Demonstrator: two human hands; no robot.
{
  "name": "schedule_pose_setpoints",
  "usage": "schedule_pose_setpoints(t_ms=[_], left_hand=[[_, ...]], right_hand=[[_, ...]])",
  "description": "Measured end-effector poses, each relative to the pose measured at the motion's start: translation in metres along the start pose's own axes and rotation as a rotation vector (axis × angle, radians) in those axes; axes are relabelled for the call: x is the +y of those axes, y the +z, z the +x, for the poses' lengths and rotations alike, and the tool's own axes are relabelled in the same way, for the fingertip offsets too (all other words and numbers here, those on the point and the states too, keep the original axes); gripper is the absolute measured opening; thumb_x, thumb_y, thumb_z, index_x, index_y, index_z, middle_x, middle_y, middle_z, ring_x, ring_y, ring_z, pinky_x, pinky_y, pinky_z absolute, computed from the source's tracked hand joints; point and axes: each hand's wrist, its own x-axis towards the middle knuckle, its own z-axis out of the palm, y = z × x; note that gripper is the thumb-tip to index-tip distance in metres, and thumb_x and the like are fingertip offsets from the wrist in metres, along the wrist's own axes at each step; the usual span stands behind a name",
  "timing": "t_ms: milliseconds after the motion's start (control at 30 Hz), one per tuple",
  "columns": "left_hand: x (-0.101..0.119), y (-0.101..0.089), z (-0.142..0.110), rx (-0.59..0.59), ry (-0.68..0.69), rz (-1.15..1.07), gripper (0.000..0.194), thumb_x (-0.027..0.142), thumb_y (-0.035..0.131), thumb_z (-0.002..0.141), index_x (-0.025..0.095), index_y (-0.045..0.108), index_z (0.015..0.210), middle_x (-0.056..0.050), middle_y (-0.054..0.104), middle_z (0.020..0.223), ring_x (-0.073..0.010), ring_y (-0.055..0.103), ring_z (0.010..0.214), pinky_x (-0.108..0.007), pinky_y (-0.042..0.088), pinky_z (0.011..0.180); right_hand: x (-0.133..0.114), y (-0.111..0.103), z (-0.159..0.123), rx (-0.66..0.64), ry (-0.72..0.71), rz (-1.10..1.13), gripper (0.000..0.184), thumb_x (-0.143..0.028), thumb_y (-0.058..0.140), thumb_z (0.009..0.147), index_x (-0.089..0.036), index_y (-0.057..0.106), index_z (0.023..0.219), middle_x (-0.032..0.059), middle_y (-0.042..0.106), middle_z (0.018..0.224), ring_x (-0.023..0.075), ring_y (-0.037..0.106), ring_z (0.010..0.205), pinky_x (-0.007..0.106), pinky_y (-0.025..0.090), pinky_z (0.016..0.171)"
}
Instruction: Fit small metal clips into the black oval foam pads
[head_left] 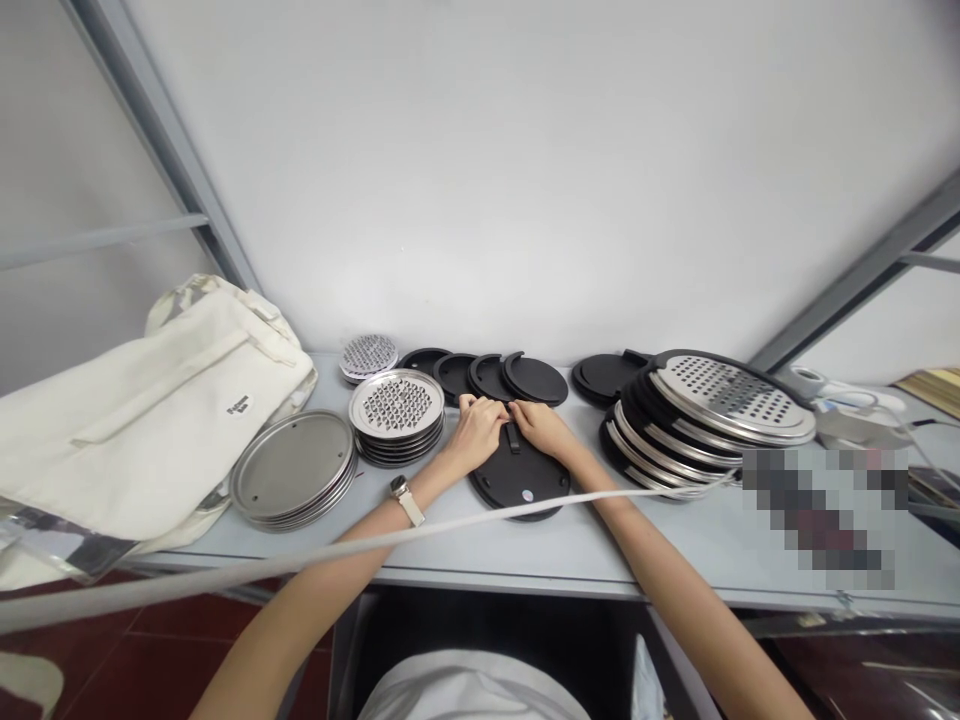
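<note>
A black round disc with a small tab and a pale round sticker lies in front of me. My left hand, with a watch on its wrist, has its fingers closed at the disc's far edge. Close beside it, my right hand also grips that edge, its fingertips nearly meeting the left ones. The exact part under the fingertips is hidden. Just beyond my hands, several black round pieces overlap in a row. To the left stands a stack of metal grater discs with raised teeth.
Plain metal discs are stacked at the left, beside a white bag. On the right rises a tall pile of black rings and perforated metal discs. A pale cord crosses in front of my forearms. Behind the desk is a wall.
</note>
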Motion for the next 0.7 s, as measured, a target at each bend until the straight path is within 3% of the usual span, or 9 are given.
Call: schedule_pose_setpoints(t_ms=[700], left_hand=[[0.0017,0.0038,-0.0003,0.035,-0.001,0.048,0.011,0.011,0.047,0.088,0.019,0.054,0.084,-0.002,0.063,0.085,-0.0182,0.055,0.088,-0.037,0.028,0.086]], right_hand=[[0.0062,0.0042,0.0008,0.056,-0.019,0.095,0.041,-0.027,0.029,0.100,-0.016,0.063,0.079,0.0089,0.071,0.080,0.0170,0.064,0.070,0.023,0.038,0.066]])
